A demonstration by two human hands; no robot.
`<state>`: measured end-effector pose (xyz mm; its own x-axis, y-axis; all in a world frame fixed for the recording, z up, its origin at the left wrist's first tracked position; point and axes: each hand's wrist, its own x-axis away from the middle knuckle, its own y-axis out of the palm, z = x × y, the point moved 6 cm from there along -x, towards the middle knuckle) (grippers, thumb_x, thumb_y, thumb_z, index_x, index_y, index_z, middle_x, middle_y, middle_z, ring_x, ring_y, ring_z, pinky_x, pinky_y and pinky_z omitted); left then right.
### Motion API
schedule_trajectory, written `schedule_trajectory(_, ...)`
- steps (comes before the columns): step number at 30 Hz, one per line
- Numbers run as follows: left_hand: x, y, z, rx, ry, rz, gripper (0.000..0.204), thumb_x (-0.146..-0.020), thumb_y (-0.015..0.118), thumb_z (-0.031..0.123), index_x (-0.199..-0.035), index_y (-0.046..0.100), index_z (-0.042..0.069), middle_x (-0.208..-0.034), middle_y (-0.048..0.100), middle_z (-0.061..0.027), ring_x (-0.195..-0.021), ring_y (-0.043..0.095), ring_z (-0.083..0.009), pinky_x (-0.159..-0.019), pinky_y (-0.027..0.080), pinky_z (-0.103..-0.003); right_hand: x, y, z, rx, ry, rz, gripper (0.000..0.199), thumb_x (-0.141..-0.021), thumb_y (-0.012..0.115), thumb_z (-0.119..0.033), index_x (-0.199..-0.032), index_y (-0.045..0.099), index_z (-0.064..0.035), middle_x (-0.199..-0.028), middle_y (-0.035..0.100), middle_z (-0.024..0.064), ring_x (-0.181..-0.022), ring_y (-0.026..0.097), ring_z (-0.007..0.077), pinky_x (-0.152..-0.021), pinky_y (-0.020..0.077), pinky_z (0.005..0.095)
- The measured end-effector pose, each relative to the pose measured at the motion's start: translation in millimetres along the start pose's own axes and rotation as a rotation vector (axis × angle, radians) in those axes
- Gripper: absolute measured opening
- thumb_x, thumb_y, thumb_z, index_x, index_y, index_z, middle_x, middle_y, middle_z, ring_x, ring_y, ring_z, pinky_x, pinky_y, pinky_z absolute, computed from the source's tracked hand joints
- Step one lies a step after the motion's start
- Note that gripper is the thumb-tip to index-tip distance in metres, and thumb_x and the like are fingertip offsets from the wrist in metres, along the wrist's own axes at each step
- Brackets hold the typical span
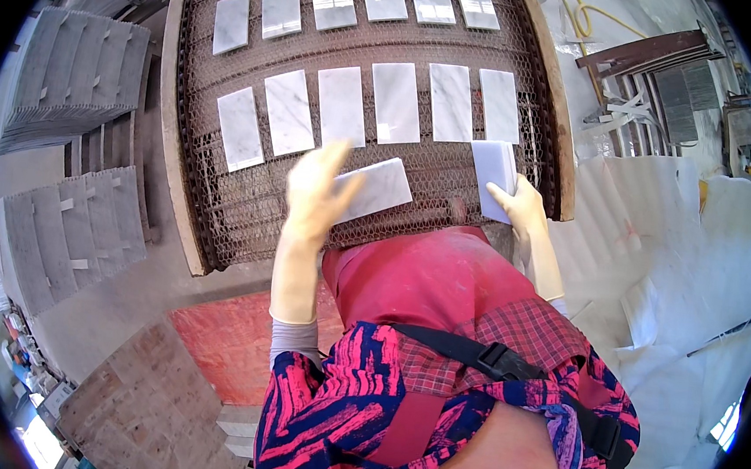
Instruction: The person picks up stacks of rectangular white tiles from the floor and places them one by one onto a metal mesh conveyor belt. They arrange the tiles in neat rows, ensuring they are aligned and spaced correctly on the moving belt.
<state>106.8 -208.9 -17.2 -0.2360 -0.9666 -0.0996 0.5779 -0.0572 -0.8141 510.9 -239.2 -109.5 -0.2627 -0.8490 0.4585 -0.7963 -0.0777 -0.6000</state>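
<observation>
Both hands wear pale yellow rubber gloves. My left hand is slightly blurred, its fingers apart and its thumb across the left end of a white, grey-veined marble tile. This tile lies askew on the mesh conveyor belt, nearer to me than the even rows. My right hand is closed on a small stack of thin white sheets at the belt's right side, thumb on top. Just beyond, a row of several upright-set tiles includes one marble tile in the middle.
Another row holds a marble tile farther off. Wooden rails edge the belt. Stacked grey tile sheets stand at left, above a second stack. White sheeting covers the right side; a metal rack stands behind it.
</observation>
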Motion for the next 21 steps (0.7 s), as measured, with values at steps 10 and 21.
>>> schedule_trajectory(10,5,58,19,-0.398,0.24,-0.406,0.103,-0.076,0.09,0.017,-0.166,0.04,0.019,-0.159,0.048,-0.0233,-0.127,0.062,-0.0447,-0.11,0.05,-0.055,0,-5,-14,0.01,0.005,-0.045,0.062,-0.091,0.084,-0.039,-0.135,0.069,0.0013,-0.123,0.078,0.021,-0.112,0.076,0.0269,-0.098,0.0573,0.0392)
schedule_trajectory(21,27,56,24,-0.306,0.044,-0.201,0.102,-0.07,0.089,0.016,-0.163,0.045,0.015,-0.152,0.056,-0.0231,-0.107,0.068,-0.0412,-0.095,0.057,-0.052,-1,-8,-18,-0.066,-0.014,-0.078,0.059,-0.092,0.084,-0.036,-0.134,0.068,0.0019,-0.12,0.078,0.0161,-0.106,0.075,0.0205,-0.095,0.0574,0.0361)
